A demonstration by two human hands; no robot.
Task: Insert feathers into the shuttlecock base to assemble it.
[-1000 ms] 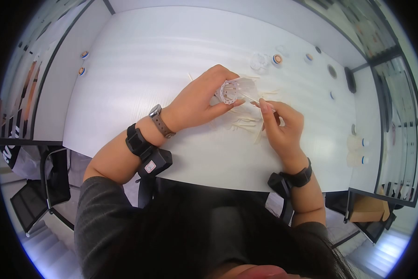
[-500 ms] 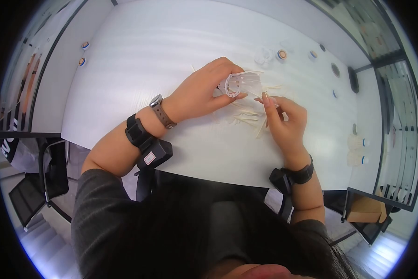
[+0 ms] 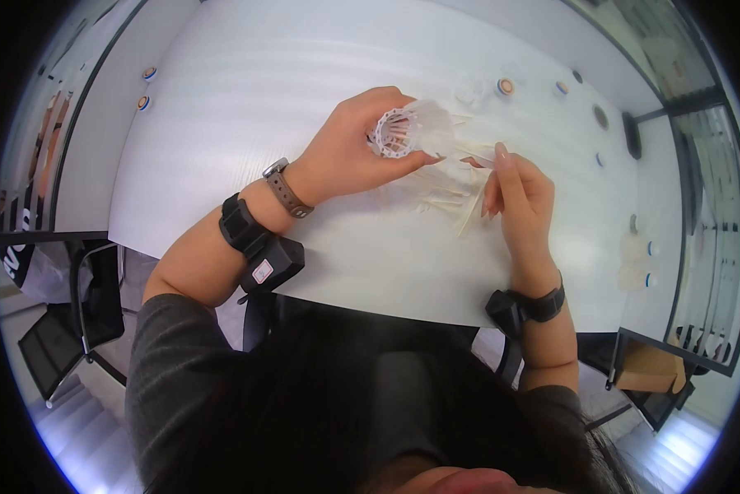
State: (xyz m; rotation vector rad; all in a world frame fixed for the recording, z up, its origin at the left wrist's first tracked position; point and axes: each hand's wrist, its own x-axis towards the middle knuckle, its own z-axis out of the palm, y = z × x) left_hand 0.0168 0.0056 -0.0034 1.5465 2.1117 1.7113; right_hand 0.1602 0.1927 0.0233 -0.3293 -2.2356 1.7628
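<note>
Left hand: the left hand point(image 3: 349, 148) is raised just above the table point(image 3: 246, 107); its grip is closed around a white perforated ring point(image 3: 390, 132), thumb below and fingers curled over the top.
White perforated ring: held in the air over the middle of the table, its open end turned toward the camera; pale feather-like blades point(image 3: 432, 128) fan out of it to the right.
Right hand: the right hand point(image 3: 522, 202) is just right of the ring; its grip is narrow, the fingertips pinching a thin white strip point(image 3: 477, 155) whose far end reaches to the fan of blades.
Loose strips: more loose strips point(image 3: 448, 198) lie scattered on the table under and between the two hands.
Wrists: a watch point(image 3: 281, 185) and a black band point(image 3: 242, 226) sit on the left forearm, another black strap point(image 3: 534, 306) on the right wrist.
Table's far side: small round caps point(image 3: 506, 86) lie well apart from the hands; two discs point(image 3: 143, 103) lie near the left edge.
</note>
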